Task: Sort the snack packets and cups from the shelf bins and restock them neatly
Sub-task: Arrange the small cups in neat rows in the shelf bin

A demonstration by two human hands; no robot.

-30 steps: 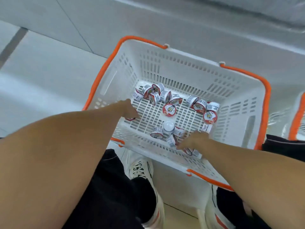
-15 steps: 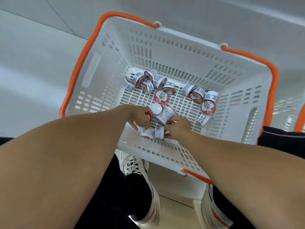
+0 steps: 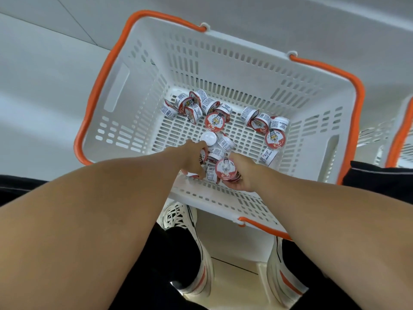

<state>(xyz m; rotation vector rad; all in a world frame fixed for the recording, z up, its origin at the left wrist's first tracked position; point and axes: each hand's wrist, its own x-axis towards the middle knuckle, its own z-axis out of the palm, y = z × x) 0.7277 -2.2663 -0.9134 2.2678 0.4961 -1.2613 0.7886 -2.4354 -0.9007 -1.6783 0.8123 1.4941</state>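
Compared with half a second earlier, both hands sit closer together over the near pile, and the right hand now shows a cup lid-up in its fingers.

Left hand [image 3: 192, 159]: fingers curled down among the near cups [image 3: 218, 153], one fingertip against the bottom-up white cup [image 3: 208, 138]; whether this grip has closed on anything cannot be told.

Right hand [image 3: 242, 173]: grip curled round a red-lidded cup [image 3: 225, 170], with at least one more beneath it.

All cups lie on the floor of the white basket [image 3: 310, 101] with orange handles.

Step in hand, as judged: gathering loose cups into handfuls for restocking. The next move calls for securing the stack before lifting it clear of the near wall.

Count: one full basket in view, part of a second [image 3: 402, 130] at right; roughly nine cups in the far-left cluster [image 3: 196, 106], five at far right [image 3: 267, 128], and six or so under the hands, the last figure uncertain. No snack packets are visible.
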